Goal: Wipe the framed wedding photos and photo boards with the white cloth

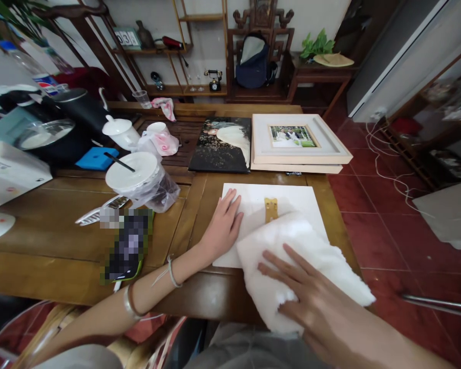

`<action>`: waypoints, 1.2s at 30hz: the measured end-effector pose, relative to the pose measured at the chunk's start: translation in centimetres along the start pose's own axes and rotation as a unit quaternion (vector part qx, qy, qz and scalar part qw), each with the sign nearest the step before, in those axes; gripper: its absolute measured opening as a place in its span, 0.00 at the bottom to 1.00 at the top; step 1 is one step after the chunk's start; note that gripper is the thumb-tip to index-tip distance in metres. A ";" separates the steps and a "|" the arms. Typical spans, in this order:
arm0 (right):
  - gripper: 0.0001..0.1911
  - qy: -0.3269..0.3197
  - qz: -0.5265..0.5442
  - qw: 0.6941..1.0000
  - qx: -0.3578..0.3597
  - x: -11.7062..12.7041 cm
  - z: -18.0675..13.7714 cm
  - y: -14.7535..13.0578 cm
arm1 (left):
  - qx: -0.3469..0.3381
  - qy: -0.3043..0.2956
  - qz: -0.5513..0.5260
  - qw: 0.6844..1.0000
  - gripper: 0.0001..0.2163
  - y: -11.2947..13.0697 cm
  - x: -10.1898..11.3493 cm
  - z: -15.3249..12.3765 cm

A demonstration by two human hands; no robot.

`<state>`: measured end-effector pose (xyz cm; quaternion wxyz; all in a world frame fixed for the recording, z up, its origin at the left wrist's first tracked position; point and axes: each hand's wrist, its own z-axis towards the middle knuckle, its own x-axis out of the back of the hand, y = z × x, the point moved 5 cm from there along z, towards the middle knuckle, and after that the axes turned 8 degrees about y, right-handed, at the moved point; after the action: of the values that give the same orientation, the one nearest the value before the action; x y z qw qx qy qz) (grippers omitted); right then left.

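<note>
A flat white board (249,205) lies on the wooden table near its front edge, with a small gold metal plate (271,209) on its face. My left hand (223,225) rests on the board's left edge, fingers stretched out and holding nothing. Spread over the board's right and front part is a white cloth (311,233), which hangs past the board toward me. My right hand (297,284) presses flat on this cloth with its fingers apart. Part of the gold plate and the board's near right corner are hidden under the cloth.
Behind the board are stacked picture frames (259,136) and a dark photo panel (223,146). On the left stand a lidded cup with a straw (136,174), a phone (128,246), a white teapot (120,132) and a black pot (54,143). The table's right edge borders red floor tiles (369,230).
</note>
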<state>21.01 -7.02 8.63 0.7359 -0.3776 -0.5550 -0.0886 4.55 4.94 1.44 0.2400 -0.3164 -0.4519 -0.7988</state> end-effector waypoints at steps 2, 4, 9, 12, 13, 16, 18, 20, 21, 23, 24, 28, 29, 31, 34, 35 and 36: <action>0.21 -0.004 0.009 1.000 0.005 0.8 0.1 0.4 | 0.002 -0.003 0.002 1.000 0.19 0.0 0.0 0.0; 0.19 0.010 0.002 1.000 0.000 1.6 0.8 1.8 | 0.002 -0.007 0.000 1.000 0.19 -0.1 0.0 0.0; 0.13 0.098 -0.052 0.993 -0.045 2.2 4.4 7.1 | 0.003 0.004 -0.016 1.000 0.18 -0.2 0.0 0.0; 0.11 0.110 -0.096 0.987 -0.068 2.1 6.8 9.2 | 0.000 0.009 -0.026 1.000 0.18 -0.4 0.0 0.0; 0.11 0.112 -0.110 0.985 -0.078 2.1 7.5 9.8 | -0.002 0.011 -0.029 1.000 0.18 -0.5 -0.1 -0.1; 0.12 0.123 -0.134 0.978 -0.104 2.2 8.8 10.5 | -0.009 0.017 -0.038 0.999 0.19 -0.7 -0.1 -0.1; 0.15 0.115 -0.141 0.978 -0.099 2.1 9.0 10.0 | -0.012 0.017 -0.042 0.999 0.20 -0.8 -0.1 -0.2; 0.18 0.088 -0.141 0.983 -0.077 1.6 8.5 8.7 | -0.014 0.016 -0.046 0.999 0.21 -0.9 -0.2 -0.2; 0.19 0.069 -0.135 0.986 -0.064 1.3 8.0 7.7 | -0.013 0.015 -0.048 0.999 0.21 -0.9 -0.2 -0.2; 0.20 0.029 -0.106 0.993 -0.047 0.6 6.6 5.6 | -0.011 0.012 -0.051 0.999 0.22 -0.9 -0.2 -0.3; 0.19 0.008 -0.086 0.995 -0.044 0.2 5.9 4.4 | -0.010 0.009 -0.051 0.999 0.23 -0.9 -0.2 -0.3; 0.16 -0.079 0.007 0.996 -0.033 -0.7 3.0 0.4 | -0.013 0.008 -0.048 0.999 0.23 -0.9 -0.3 -0.3; 0.16 -0.096 0.024 0.995 -0.027 -0.6 2.4 -0.2 | -0.013 0.013 -0.048 0.999 0.23 -0.9 -0.3 -0.2; 0.16 -0.111 0.053 0.992 -0.005 -0.1 1.8 -0.9 | -0.010 0.025 -0.048 0.999 0.22 -0.9 -0.2 -0.2; 0.16 -0.087 0.066 0.994 -0.006 1.1 2.0 0.1 | -0.008 0.027 -0.053 0.998 0.21 -0.8 -0.1 -0.2; 0.15 -0.067 0.064 0.996 -0.010 1.4 2.3 0.8 | -0.008 0.026 -0.056 0.998 0.21 -0.8 -0.1 -0.2; 0.14 -0.042 0.055 0.997 -0.019 1.8 2.7 1.7 | -0.007 0.024 -0.057 0.998 0.21 -0.8 0.0 -0.2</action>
<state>20.56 -3.59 9.70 0.7086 -0.4244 -0.5620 -0.0428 3.99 5.18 0.88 0.2028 -0.2724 -0.4572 -0.8220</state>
